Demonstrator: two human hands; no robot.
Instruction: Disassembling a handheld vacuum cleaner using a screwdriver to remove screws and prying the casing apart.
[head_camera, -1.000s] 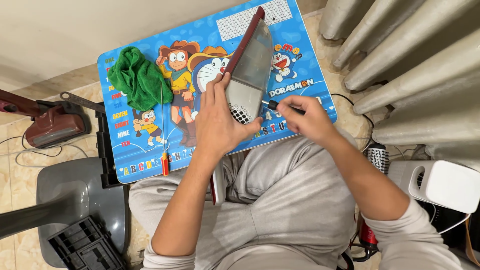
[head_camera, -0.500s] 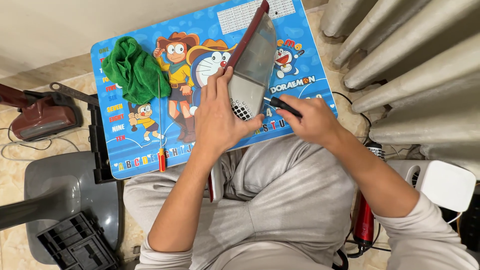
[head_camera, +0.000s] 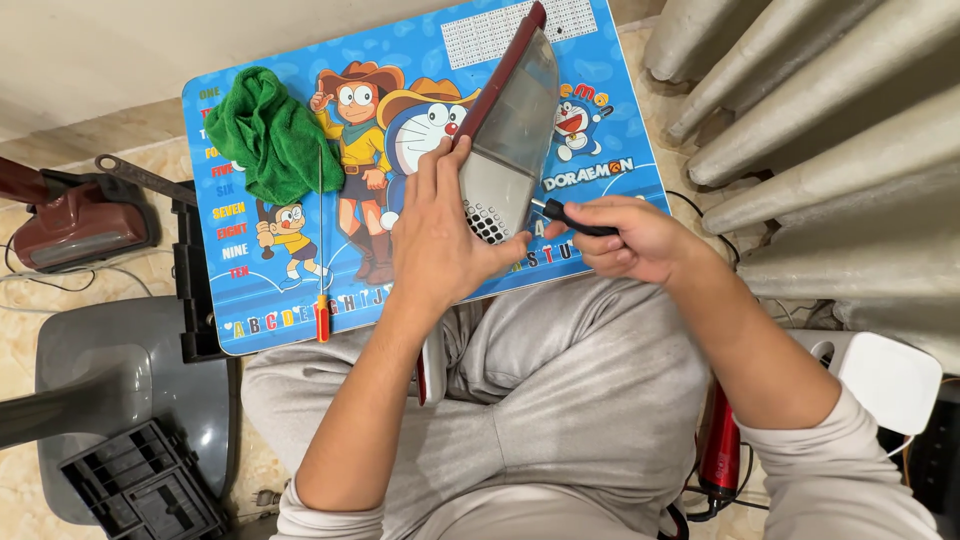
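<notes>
The dust cup (head_camera: 512, 130), a dark-red and clear grey vacuum part, lies on the blue cartoon lap table (head_camera: 610, 120), its long axis slanting from near the table's top edge down towards the person. The left hand (head_camera: 440, 240) presses its lower end, fingers spread. The right hand (head_camera: 630, 238) is curled round a black-handled screwdriver (head_camera: 570, 216), tip pointing at the cup's lower end.
</notes>
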